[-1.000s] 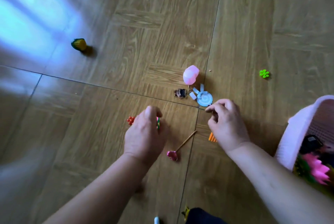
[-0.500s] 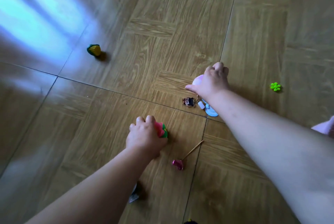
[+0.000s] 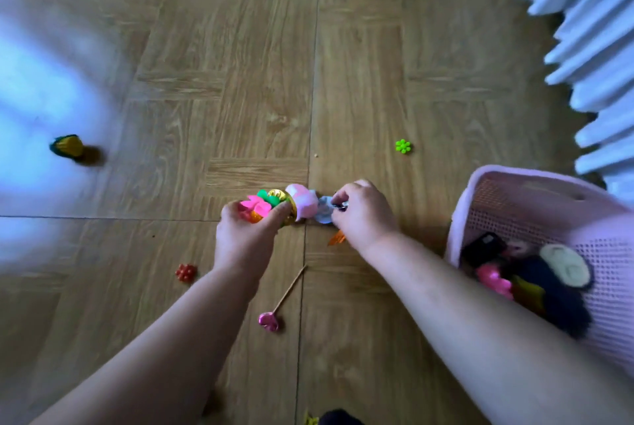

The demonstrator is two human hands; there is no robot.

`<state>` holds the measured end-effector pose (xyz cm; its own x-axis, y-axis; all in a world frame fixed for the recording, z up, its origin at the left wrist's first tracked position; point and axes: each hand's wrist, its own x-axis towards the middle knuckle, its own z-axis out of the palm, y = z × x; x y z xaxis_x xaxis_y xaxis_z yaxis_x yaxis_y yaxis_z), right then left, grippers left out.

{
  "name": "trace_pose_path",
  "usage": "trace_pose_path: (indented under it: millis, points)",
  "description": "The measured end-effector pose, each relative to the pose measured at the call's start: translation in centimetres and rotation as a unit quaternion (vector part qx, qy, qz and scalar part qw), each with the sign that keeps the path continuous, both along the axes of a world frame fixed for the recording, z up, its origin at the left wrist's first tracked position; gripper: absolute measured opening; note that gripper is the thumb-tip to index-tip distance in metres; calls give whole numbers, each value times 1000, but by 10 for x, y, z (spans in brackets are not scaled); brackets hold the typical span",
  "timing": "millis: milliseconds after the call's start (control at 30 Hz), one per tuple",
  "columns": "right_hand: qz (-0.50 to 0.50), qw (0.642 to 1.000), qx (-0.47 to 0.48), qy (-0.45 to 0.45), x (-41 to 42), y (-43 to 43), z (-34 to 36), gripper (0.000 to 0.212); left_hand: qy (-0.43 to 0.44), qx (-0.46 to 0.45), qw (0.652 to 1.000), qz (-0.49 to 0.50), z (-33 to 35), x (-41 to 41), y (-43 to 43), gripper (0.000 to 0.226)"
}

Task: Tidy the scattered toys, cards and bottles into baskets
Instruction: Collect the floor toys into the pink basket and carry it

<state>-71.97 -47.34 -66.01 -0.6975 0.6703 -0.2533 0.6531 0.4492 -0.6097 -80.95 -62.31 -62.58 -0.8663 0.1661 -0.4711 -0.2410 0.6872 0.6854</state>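
My left hand (image 3: 245, 236) grips a colourful flower toy (image 3: 266, 205) with pink and green petals and a gold part, lifted off the wooden floor. My right hand (image 3: 363, 215) pinches a keychain with a pale blue bunny charm (image 3: 324, 210); a pink soft charm (image 3: 303, 205) hangs beside it, between both hands. A pink mesh basket (image 3: 514, 205) stands at the right with several toys inside. Loose on the floor lie a red flower piece (image 3: 186, 272), a pink heart stick (image 3: 271, 321), an orange piece (image 3: 337, 238), a green flower piece (image 3: 403, 146) and a toy corn (image 3: 67, 146).
Pale pleated curtain (image 3: 590, 47) hangs at the upper right, just behind the basket. A bright patch of window light lies over the left floor. Something dark and yellow (image 3: 326, 419) shows at the bottom edge.
My right hand drew back from its far reach with the keychain and pink charm. My left hand lifted the flower toy off the floor. The view swung right, showing the basket again.
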Motion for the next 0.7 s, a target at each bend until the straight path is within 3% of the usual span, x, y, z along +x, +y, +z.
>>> trace_pose_path:
  millis: [100, 233, 300, 400, 600, 700]
  points:
    - [-90, 991, 3, 98, 36, 5, 26, 13, -8, 38, 999, -34, 14, 19, 26, 65]
    - [-217, 944, 130, 211, 104, 24, 64, 11, -63, 130, 982, -120, 47, 56, 62, 59]
    - [-300, 926, 151, 175, 143, 38, 74, 14, -107, 174, 962, -181, 61, 84, 83, 59]
    - [-368, 923, 82, 82, 195, 52, 76, 21, -166, 171, 931, -278, 64, 124, 111, 56]
    - [-417, 908, 5, 38, 225, 62, 74, 35, -227, 108, 888, -384, 62, 158, 134, 93]
    - [-436, 899, -35, 32, 223, 65, 71, 41, -262, 135, 876, -381, 66, 155, 131, 74]
